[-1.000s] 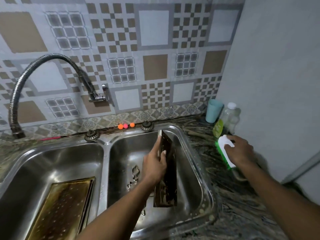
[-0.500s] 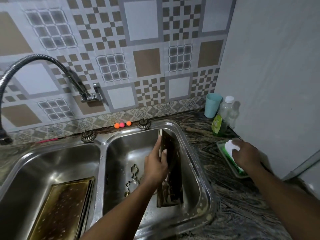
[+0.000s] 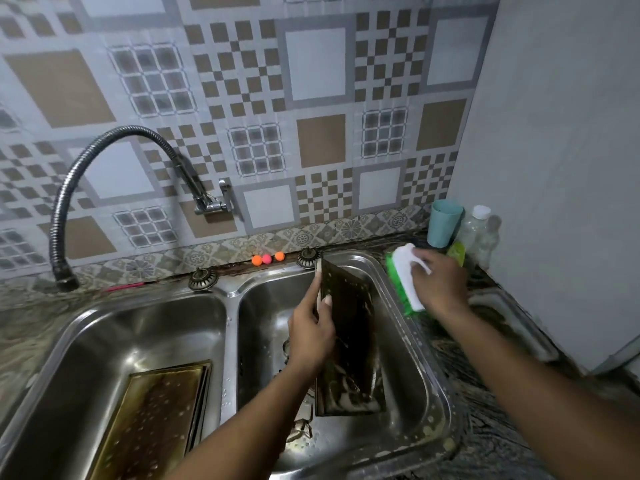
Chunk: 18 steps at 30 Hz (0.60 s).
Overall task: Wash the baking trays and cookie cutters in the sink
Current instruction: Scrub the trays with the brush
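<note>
Head: L hand (image 3: 311,337) on upright tray (image 3: 351,327), R hand (image 3: 440,285) w/ brush (image 3: 404,266)

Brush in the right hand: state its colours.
Plastic scrub brush: white handle, bright green bristles; best in the head view.

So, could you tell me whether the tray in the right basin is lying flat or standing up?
Standing up: the tray stands on its short end, the left hand gripping its long edge.

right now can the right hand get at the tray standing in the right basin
Probably yes. The right hand, gripping the brush, is just right of the sink, and the left hand holds the tray on edge with its open face toward it; nothing lies between.
</note>
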Motion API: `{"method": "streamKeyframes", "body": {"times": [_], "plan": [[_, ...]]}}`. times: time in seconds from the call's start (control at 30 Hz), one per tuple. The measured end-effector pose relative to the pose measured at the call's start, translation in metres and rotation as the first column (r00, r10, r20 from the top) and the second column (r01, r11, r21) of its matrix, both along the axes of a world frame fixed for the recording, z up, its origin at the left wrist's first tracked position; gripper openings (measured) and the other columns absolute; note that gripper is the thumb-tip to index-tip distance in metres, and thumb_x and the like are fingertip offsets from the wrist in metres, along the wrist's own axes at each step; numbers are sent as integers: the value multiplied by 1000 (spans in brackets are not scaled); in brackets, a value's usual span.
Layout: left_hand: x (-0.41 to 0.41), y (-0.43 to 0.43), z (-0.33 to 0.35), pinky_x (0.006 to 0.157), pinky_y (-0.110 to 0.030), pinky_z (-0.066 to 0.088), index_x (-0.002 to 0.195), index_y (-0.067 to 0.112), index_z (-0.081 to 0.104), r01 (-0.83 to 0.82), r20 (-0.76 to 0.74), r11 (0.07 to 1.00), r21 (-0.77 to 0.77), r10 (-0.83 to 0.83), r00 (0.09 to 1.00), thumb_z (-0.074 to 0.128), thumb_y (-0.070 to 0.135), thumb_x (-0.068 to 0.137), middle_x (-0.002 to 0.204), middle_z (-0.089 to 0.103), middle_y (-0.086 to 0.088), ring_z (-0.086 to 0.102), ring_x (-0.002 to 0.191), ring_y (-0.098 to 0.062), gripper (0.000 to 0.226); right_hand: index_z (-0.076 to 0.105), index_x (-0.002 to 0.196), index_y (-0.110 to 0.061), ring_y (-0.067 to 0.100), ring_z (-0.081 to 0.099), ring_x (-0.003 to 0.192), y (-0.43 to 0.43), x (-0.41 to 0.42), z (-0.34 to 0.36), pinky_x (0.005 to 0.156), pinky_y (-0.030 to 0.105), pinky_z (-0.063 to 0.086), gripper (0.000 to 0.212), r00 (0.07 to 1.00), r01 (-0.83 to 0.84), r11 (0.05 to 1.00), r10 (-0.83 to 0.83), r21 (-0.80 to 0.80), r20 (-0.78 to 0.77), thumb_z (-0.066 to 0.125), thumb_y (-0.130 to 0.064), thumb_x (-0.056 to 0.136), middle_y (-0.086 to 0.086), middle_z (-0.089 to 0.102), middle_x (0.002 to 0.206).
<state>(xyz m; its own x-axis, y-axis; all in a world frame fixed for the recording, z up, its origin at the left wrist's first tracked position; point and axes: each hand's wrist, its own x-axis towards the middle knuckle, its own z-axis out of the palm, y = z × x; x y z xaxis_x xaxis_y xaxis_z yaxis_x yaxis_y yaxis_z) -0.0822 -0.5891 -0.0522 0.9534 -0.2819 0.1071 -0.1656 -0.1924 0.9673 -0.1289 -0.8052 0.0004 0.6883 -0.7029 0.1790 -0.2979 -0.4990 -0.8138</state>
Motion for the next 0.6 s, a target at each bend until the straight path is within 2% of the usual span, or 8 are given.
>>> {"method": "streamKeyframes", "body": {"times": [0.13,0.23,0.33,0.4,0.47,0.53,0.6], "plan": [[6,26,9,108,-24,47,152,26,45,-65,47,996,-60,68,997,51,14,105,138,59,20,57,120,12,50,69,125,-20,15,65,110,107,31,4,95,26,50,34,977,-183,981,175,63,125,62,-17,92,-2,69,124],[17,60,10,99,-23,52,152,22,45,-128,-10,984,-121,128,992,51,14,105,129,66,19,65,110,7,48,71,122,-17,10,64,111,139,40,-12,87,7,42,31,970,-209,969,189,131,150,63,-13,93,-5,70,120],[18,90,14,83,-6,49,149,21,43,-116,-56,984,-134,109,992,50,9,105,106,67,39,64,94,17,46,71,120,-14,20,65,114,152,47,-20,89,16,41,28,994,-91,966,74,242,79,62,-13,94,1,70,122],[24,102,11,78,-6,49,146,24,47,-169,-70,974,-150,160,985,50,8,105,114,67,29,65,91,15,45,72,120,-19,14,66,109,187,53,-14,90,21,48,29,976,-192,965,168,179,139,63,-19,93,-5,71,119],[33,115,2,75,-15,53,142,30,54,-245,-103,958,-148,232,967,52,10,104,118,72,16,68,85,4,43,71,120,-28,8,66,107,214,56,-20,92,26,53,32,948,-295,951,280,88,149,62,-27,90,-11,71,117],[36,127,-7,81,-17,53,142,26,57,-258,-106,952,-163,243,964,53,11,103,128,68,13,67,91,6,42,70,120,-33,13,66,111,209,57,-27,95,31,53,31,977,-211,967,203,140,70,61,-30,90,-11,70,119],[38,138,-8,76,-16,49,142,22,58,-246,-92,954,-172,233,968,54,10,103,127,66,13,60,79,7,41,71,118,-33,18,67,112,206,53,-35,95,31,53,30,995,-91,977,95,192,-8,61,-30,90,-8,70,120]]}}
